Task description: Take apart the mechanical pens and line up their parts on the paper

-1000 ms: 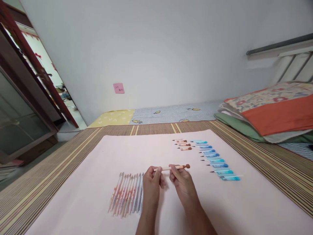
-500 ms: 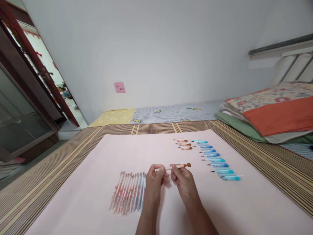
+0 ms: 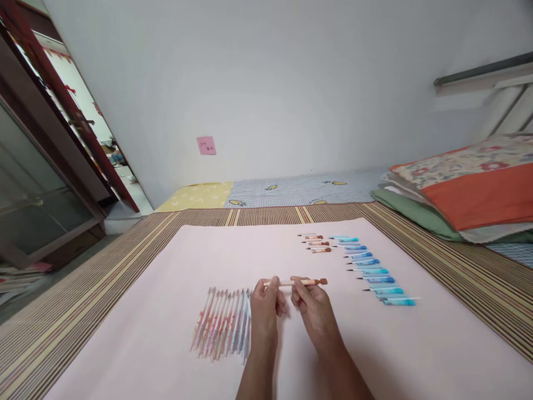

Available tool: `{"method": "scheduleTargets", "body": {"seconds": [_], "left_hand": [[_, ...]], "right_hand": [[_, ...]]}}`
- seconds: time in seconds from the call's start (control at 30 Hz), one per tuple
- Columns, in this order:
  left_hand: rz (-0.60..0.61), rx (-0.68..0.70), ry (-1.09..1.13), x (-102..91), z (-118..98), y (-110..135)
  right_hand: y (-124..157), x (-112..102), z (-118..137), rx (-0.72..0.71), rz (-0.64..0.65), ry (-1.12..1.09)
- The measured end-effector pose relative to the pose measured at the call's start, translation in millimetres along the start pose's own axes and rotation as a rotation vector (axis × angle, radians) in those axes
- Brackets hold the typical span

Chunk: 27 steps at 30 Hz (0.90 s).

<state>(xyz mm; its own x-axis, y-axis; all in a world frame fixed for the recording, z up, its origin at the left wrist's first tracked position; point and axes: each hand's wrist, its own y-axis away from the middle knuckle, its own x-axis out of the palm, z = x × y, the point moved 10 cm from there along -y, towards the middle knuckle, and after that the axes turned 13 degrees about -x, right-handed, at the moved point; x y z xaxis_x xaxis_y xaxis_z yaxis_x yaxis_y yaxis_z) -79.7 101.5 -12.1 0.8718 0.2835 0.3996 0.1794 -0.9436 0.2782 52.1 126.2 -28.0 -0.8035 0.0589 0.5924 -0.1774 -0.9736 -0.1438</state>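
A slim pen (image 3: 286, 283) with a pale barrel and a peach-and-brown end is held nearly level between my two hands, above the white sheet (image 3: 145, 311). My left hand (image 3: 266, 303) pinches its pale left end. The fingers of my right hand (image 3: 311, 303) close around it near the peach part, and the brown tip (image 3: 323, 281) sticks out to the right. Just left of my left hand, several pale patterned pens (image 3: 222, 322) lie side by side, partly covered by my wrist. Farther right lie several blue pen pieces (image 3: 377, 272) in a slanting column, with brown-ended pieces (image 3: 320, 244) beside its far end.
The sheet rests on a striped mat (image 3: 125, 261). Folded bedding (image 3: 487, 194) is stacked at the right, and a wall (image 3: 291, 83) with a pink note (image 3: 206, 145) rises behind. A doorway and glass panel (image 3: 37, 183) stand at the left.
The pen has turned from a slight upward tilt to nearly level, and more of its pale barrel shows between my hands. Both hands keep their hold. The view has shifted slightly.
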Motion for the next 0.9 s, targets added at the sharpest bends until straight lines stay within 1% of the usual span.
{"method": "scheduleTargets", "body": {"seconds": [0.07, 0.13, 0.17, 0.3, 0.33, 0.37, 0.5, 0.53, 0.6, 0.7, 0.77, 0.9], "left_hand": [[0.085, 0.029, 0.024, 7.6, -5, 2], [0.121, 0.046, 0.023, 10.6, -6, 2], [0.104, 0.057, 0.013, 8.8, -6, 2], [-0.06, 0.035, -0.07, -7.1, 0, -1], [-0.071, 0.029, -0.081, -8.4, 0, -1], [-0.058, 0.028, -0.078, -7.5, -1, -1], [0.078, 0.024, 0.01, 3.8, -6, 0], [0.089, 0.012, 0.027, 4.7, -5, -1], [0.052, -0.009, 0.048, 0.6, -2, -3], [-0.081, -0.048, 0.073, -14.9, 5, -6], [-0.138, -0.098, 0.102, -23.2, 13, -9], [-0.146, -0.18, 0.184, -28.9, 25, -15]], "right_hand": [[0, -1, -3, 0.019, -0.01, -0.041], [1, 1, -6, 0.033, 0.006, -0.06], [1, 2, -6, 0.036, 0.017, -0.063], [2, 5, -5, 0.024, 0.042, -0.045], [2, 5, -4, 0.021, 0.04, -0.042], [2, 5, -4, 0.021, 0.031, -0.042], [0, -2, -5, 0.022, -0.022, -0.041], [-1, -3, -6, 0.022, -0.029, -0.039], [-1, -5, -7, 0.024, -0.033, -0.037], [-1, -5, -8, 0.027, -0.024, -0.05], [-1, -6, -9, 0.027, -0.021, -0.061], [-2, -10, -10, 0.026, -0.055, -0.075]]}}
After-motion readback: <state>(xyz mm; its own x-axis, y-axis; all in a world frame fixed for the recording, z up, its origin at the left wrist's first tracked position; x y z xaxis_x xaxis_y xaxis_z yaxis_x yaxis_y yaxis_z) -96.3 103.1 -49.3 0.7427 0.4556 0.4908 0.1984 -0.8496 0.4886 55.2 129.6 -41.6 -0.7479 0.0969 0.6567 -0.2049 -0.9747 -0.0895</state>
